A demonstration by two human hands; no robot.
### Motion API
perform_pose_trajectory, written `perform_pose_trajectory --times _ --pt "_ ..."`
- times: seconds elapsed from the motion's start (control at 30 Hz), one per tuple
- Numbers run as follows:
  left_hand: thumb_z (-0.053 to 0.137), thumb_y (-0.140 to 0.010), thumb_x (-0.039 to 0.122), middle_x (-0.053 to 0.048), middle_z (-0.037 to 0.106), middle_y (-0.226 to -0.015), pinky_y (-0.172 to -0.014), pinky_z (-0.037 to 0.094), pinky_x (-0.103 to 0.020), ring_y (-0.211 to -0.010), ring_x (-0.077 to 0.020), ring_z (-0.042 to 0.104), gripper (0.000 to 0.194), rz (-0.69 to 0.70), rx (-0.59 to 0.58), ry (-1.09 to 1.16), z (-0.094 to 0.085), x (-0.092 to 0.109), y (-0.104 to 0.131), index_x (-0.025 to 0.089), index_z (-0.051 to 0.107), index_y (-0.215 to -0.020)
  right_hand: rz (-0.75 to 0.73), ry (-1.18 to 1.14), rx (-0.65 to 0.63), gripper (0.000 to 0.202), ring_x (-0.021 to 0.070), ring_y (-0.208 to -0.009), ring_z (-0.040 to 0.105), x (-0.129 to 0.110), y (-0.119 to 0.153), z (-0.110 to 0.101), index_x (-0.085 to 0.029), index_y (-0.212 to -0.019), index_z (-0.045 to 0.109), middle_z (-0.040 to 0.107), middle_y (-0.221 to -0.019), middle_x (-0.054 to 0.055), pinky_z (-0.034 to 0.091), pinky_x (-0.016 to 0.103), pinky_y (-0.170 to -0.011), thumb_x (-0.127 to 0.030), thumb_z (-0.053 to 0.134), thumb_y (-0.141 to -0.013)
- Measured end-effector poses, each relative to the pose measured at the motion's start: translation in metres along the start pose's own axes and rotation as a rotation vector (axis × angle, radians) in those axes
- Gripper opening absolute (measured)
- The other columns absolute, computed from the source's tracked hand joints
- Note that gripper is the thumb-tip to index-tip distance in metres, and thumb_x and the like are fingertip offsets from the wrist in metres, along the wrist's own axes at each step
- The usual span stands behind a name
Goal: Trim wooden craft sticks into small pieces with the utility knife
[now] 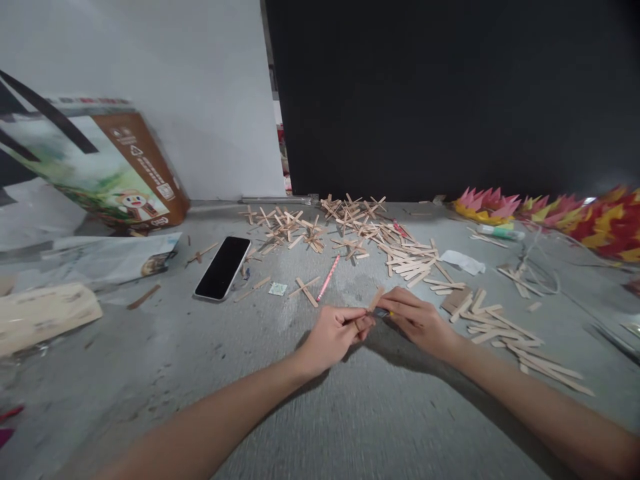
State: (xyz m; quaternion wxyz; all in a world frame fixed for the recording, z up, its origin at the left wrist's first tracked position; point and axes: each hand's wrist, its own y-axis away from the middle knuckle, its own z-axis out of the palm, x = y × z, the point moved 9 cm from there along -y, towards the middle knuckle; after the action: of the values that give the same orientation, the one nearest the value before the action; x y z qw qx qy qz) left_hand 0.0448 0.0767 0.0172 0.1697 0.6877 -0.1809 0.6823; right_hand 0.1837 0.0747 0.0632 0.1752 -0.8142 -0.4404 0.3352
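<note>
Near the middle of the grey surface, my left hand (340, 331) pinches a wooden stick (377, 297) that points up and away. My right hand (415, 319) is closed close beside it, around a small dark tool with a yellow part (383, 313). The tool touches or nearly touches the stick; the fingers hide the exact contact. Just beyond my hands lie a pink patterned pencil (329, 278), two crossed sticks (307, 291) and a small pale green square (277, 289).
Crossed sticks (287, 227) are heaped along the back. Loose sticks (505, 333) spread at right, near pink and yellow paper shapes (487, 205) and a glue tube (501, 233). A phone (223, 268), a printed bag (125, 173) and plastic packaging (115, 257) lie left.
</note>
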Motion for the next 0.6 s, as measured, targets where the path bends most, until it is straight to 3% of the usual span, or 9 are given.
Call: perform_pose_trajectory --times 0.3,0.6 --pt "0.064 -0.093 0.058 0.004 0.041 -0.06 -0.052 0.022 -0.024 -0.054 -0.0078 0.031 0.051 -0.037 -0.044 0.082 0.005 -0.002 -0.002 0.016 0.055 -0.066 0.004 0.007 -0.002 0.034 0.022 -0.101 0.066 -0.002 0.0 0.001 -0.026 -0.132 0.064 0.071 -0.111 0.01 0.058 0.038 -0.086 -0.012 0.049 -0.105" --pt "0.067 -0.09 0.064 0.001 0.053 -0.064 -0.049 0.028 -0.022 -0.05 -0.0066 0.038 0.051 -0.039 -0.019 0.196 0.002 -0.005 -0.005 0.014 0.063 -0.076 0.037 0.003 0.065 0.036 0.0223 -0.103 0.068 0.007 0.005 -0.001 -0.028 -0.135 0.064 0.071 -0.115 0.01 0.06 0.037 -0.086 -0.015 0.051 -0.104"
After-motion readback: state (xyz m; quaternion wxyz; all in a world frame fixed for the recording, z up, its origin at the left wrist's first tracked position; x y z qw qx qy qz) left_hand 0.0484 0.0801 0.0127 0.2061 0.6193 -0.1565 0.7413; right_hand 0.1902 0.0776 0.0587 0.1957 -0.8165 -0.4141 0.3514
